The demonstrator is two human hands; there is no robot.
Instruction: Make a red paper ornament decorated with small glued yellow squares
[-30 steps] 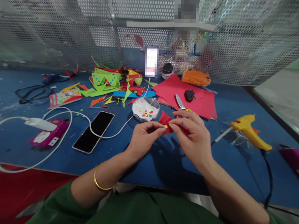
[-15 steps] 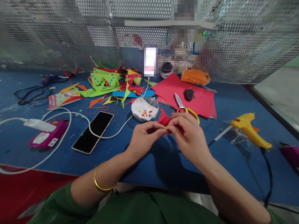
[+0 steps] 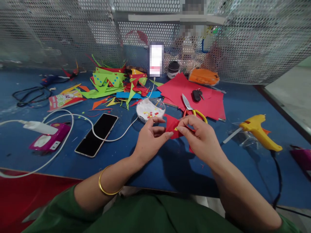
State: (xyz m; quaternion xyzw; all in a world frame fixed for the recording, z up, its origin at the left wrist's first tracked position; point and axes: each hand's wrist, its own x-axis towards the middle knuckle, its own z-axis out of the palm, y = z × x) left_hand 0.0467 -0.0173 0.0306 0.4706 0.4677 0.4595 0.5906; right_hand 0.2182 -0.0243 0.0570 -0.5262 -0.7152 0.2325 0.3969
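Observation:
A small folded red paper piece point(image 3: 172, 123) is held up over the blue table between both hands, with a small yellow paper bit point(image 3: 176, 128) on its face. My left hand point(image 3: 149, 139) grips its left edge, thumb in front and fingers partly behind. My right hand point(image 3: 200, 134) pinches the other side, with thumb and index finger at the yellow bit; more red paper shows beneath these fingers. Just behind my left hand is a clear bowl point(image 3: 163, 107) lined with white paper, holding small red and yellow bits. Scissors point(image 3: 186, 102) with red and yellow handles lie behind my right hand.
Red sheets point(image 3: 213, 103) bear a key point(image 3: 197, 95). A yellow glue gun point(image 3: 259, 129) lies right. At left are a black-screened phone point(image 3: 98, 134), a white cable point(image 3: 123, 137) and a purple power box point(image 3: 52, 137). Green paper shapes point(image 3: 107, 79) and scraps lie behind, before a perforated metal screen point(image 3: 73, 35).
My left fingers have loosened from the tight pinch and shifted left, uncovering more of the red paper. The yellow bit now shows on its face, and my right hand has moved slightly right.

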